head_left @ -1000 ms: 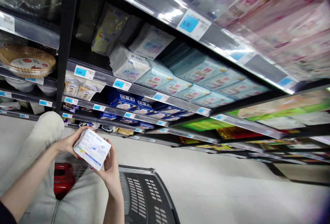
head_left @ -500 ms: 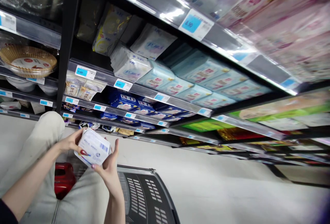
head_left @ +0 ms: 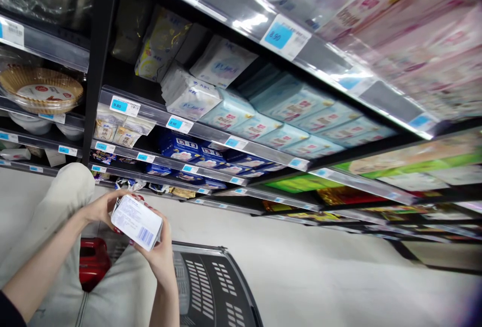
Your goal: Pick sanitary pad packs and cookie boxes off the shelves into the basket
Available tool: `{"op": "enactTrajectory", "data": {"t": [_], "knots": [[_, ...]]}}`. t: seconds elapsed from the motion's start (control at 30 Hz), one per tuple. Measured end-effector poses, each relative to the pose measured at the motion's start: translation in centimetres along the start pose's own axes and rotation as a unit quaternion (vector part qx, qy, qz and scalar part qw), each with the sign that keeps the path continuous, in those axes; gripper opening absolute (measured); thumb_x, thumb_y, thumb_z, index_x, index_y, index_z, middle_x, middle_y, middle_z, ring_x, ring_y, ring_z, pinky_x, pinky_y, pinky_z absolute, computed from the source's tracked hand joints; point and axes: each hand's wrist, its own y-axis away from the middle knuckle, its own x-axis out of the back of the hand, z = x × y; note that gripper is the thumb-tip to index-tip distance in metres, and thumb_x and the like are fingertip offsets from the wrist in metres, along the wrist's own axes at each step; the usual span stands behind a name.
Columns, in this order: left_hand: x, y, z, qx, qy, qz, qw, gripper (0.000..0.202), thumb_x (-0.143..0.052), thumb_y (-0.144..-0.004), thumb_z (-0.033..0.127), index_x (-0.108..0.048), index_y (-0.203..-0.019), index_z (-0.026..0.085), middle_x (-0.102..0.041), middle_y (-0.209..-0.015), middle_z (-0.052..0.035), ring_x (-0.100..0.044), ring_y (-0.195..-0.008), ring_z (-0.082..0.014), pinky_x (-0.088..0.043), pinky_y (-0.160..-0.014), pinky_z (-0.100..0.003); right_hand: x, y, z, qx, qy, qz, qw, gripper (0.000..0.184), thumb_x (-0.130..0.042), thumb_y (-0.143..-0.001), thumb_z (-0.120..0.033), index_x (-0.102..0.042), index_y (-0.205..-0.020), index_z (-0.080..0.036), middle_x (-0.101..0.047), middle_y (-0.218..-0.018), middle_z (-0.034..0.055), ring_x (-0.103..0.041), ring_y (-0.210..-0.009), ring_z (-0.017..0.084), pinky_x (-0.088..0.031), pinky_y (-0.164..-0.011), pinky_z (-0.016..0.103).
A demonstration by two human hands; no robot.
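Between my two hands I hold a white package [head_left: 136,221] with blue print and a barcode near its lower right end. My left hand [head_left: 104,210] grips its left end, fingers partly hidden behind it. At the right end, my right hand [head_left: 160,246] wraps round the package with the thumb below and the fingers over the top edge. The package is tilted above my knees, in front of the lowest shelves. Its exact kind cannot be read from the small print.
Shelves ahead carry white packs [head_left: 190,91], light blue packs [head_left: 259,125] and dark blue packs [head_left: 178,147]. Paper baking cups [head_left: 41,88] sit at the left. A black shopping basket [head_left: 214,287] stands on the floor at right; a red object [head_left: 94,264] shows between my legs.
The package has been turned in my hands, so another printed side with the barcode at its lower right faces me. My right hand has closed in around its end.
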Motion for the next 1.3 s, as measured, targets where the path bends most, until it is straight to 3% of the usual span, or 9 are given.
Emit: {"op": "enactTrajectory", "data": {"t": [0.63,1.3], "knots": [[-0.7,-0.4,1.4,-0.032,-0.056,-0.020,0.998,0.093,-0.112,-0.046,0.039,-0.076,-0.130,0.023,-0.074,-0.141,-0.0163,-0.063,-0.143,-0.0420,-0.044,-0.124,-0.054,0.0,0.9,1.8,0.003,-0.002,0.017,1.000,0.079,-0.098,-0.074,-0.062,-0.065,-0.137,-0.029,-0.070,-0.148,0.0161,-0.067,-0.139,0.039,-0.058,-0.114,0.054],[0.0,-0.3,0.5,-0.041,-0.079,-0.038,0.995,0.087,-0.110,-0.054,0.034,-0.075,-0.133,0.027,-0.073,-0.138,-0.0135,-0.066,-0.137,-0.0374,-0.047,-0.122,-0.053,0.0,1.2,2.1,0.009,-0.003,0.021,1.000,0.079,-0.098,-0.075,-0.063,-0.065,-0.139,-0.031,-0.070,-0.148,0.0142,-0.068,-0.139,0.038,-0.059,-0.114,0.052]]}}
